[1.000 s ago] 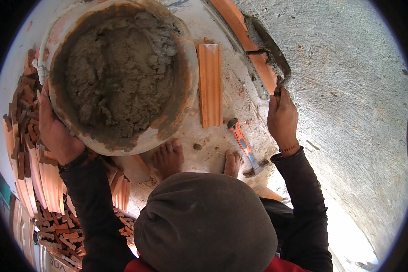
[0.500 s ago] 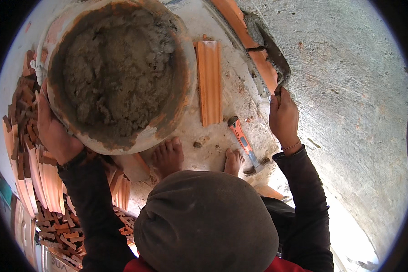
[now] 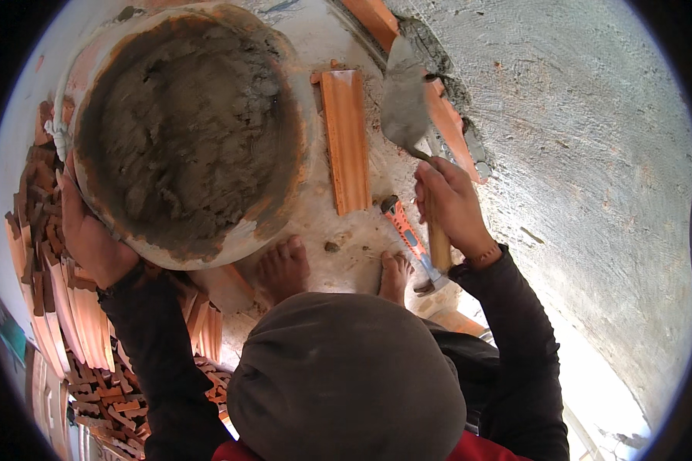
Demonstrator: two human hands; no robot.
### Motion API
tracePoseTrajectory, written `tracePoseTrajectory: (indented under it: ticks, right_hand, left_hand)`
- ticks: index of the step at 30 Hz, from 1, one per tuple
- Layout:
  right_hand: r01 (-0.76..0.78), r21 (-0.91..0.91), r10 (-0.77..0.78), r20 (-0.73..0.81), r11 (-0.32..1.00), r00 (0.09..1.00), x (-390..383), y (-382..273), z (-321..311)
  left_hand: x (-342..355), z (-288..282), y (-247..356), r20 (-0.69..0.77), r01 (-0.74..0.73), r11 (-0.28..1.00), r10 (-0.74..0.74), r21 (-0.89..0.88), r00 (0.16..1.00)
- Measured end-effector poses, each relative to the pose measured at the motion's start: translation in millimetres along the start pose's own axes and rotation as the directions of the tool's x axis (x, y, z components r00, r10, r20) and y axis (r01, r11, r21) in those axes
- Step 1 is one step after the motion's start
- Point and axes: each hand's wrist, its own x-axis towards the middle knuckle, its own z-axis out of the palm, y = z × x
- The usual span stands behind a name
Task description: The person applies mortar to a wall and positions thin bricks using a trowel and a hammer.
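Note:
My right hand [image 3: 451, 203] is closed round the wooden handle of a trowel [image 3: 404, 100]. Its grey, mortar-smeared blade points away from me, over the floor beside a strip of terracotta tiles [image 3: 450, 127] set along the wall. Grey mortar [image 3: 475, 146] sits behind those tiles. My left hand [image 3: 96, 238] grips the near left side of a wide round tub [image 3: 242, 247], its fingers partly hidden against the outside. Wet mortar [image 3: 184, 131] fills much of the tub. Between tub and wall strip lies a loose grooved terracotta tile [image 3: 347, 142].
An orange and grey hammer [image 3: 413, 242] lies on the floor by my right foot [image 3: 395, 276]. My left foot [image 3: 283, 269] is close to the tub. Stacked terracotta tiles [image 3: 84, 315] and broken pieces [image 3: 108, 399] crowd the left. A rough plastered wall [image 3: 584, 154] rises on the right.
My right hand has drawn the trowel off the wall strip, leftward and slightly toward me, turning its blade into view. The left hand keeps its hold as the tub shifts slightly left.

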Motion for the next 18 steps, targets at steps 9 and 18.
tracePoseTrajectory:
  ticks: [9, 18]
  right_hand:
    - [-0.154, 0.489, 0.105, 0.126, 0.859, 0.986, 7.7, -12.3, 4.6]
    - [-0.303, 0.75, 0.059, 0.334, 0.588, 0.941, -16.7, 12.3, -45.7]
  left_hand:
    - [0.4, 0.5, 0.5, 0.053, 0.018, 0.998, -0.015, -0.055, 0.998]
    - [2.5, -5.9, -1.3, 0.066, 0.021, 0.999, -0.018, -0.049, 0.998]
